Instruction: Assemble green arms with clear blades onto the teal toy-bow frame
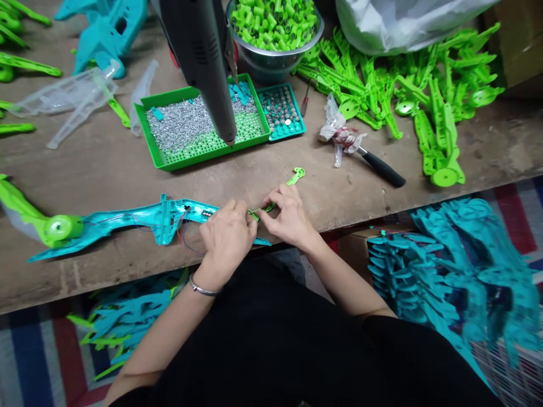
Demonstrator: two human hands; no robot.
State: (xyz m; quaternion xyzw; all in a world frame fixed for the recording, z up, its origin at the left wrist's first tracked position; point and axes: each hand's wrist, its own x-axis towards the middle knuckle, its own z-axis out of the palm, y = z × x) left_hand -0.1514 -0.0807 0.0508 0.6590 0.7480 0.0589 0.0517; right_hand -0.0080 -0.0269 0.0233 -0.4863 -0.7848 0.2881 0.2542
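Observation:
A teal plastic toy-bow shell [127, 217] lies along the table's front edge with thin red and blue wires in it. At its left end a green curved limb [23, 203] joins through a round green hub [63, 228]. My left hand [229, 229], with a metal bangle at the wrist, is closed over the shell's right end, its fingertips pinching a green limb piece [298, 175]. My right hand [288, 215] is also closed on that piece, whose hooked tip sticks out beyond the fingers. The fingers hide most of the joint between piece and shell.
An electric screwdriver [212, 73] hangs over a green tray [169, 161] of screws. Behind stand a metal bowl [271, 59] of green parts and a small teal tray [292, 134]. A black-handled tool [384, 169] lies right. Stacked teal shells [475, 243] sit below the table edge.

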